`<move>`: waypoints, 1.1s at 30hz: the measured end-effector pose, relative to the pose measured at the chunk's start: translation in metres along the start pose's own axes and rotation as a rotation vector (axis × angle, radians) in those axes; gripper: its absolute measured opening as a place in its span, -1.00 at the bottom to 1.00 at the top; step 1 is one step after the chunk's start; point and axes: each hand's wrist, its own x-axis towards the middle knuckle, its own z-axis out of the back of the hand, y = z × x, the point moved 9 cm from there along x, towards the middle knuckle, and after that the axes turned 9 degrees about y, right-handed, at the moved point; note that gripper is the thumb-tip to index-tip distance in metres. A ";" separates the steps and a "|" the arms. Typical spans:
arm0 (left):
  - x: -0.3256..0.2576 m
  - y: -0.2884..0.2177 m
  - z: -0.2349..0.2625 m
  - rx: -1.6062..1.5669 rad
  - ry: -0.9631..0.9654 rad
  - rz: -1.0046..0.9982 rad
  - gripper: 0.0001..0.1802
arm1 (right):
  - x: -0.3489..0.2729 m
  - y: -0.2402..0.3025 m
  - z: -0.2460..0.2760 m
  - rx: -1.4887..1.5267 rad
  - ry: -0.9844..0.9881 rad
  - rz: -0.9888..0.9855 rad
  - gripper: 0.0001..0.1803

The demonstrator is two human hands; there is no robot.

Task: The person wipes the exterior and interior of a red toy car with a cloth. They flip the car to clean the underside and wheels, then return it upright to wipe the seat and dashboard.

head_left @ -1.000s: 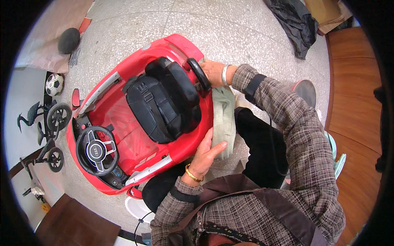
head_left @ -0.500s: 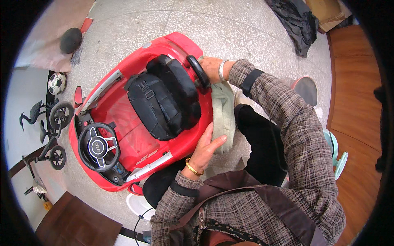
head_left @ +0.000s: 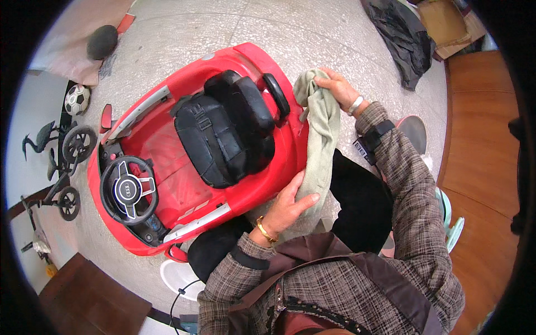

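Note:
A long pale green cloth (head_left: 320, 134) hangs beside the back end of a red ride-on toy car (head_left: 254, 192). My right hand (head_left: 338, 89) grips its bunched upper end, off the car's body. Lower down, my left hand (head_left: 283, 211) has the cloth between its thumb and its fingers, close to the car's near rear side. Part of the left fingers is hidden. Inside the car sit a black padded seat (head_left: 209, 139) with a strap and a black steering wheel (head_left: 128, 190). A black handle (head_left: 276, 95) rises behind the seat.
To the left are a football (head_left: 77, 100), a small balance bike (head_left: 70, 167) and a dark round cushion (head_left: 102, 42). A black plastic bag (head_left: 399, 42) and an open cardboard box (head_left: 444, 22) lie at the far right, near wooden panelling (head_left: 474, 117). A white basin (head_left: 181, 279) is below the car.
My right hand has come away from behind the car's handle, moving right and lifting the cloth's upper end. My left hand has moved slightly and stays at the cloth.

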 end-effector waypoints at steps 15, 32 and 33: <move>0.000 0.004 0.014 0.035 -0.091 -0.034 -0.30 | 0.035 0.027 -0.123 -1.444 0.254 0.640 -0.62; -0.003 0.015 0.031 -0.073 -0.170 -0.039 -0.41 | 0.009 -0.025 -0.046 -0.388 -0.055 0.237 -0.52; -0.002 0.018 0.032 -0.032 -0.176 -0.012 -0.40 | 0.003 -0.027 -0.053 -0.253 -0.035 0.220 -0.47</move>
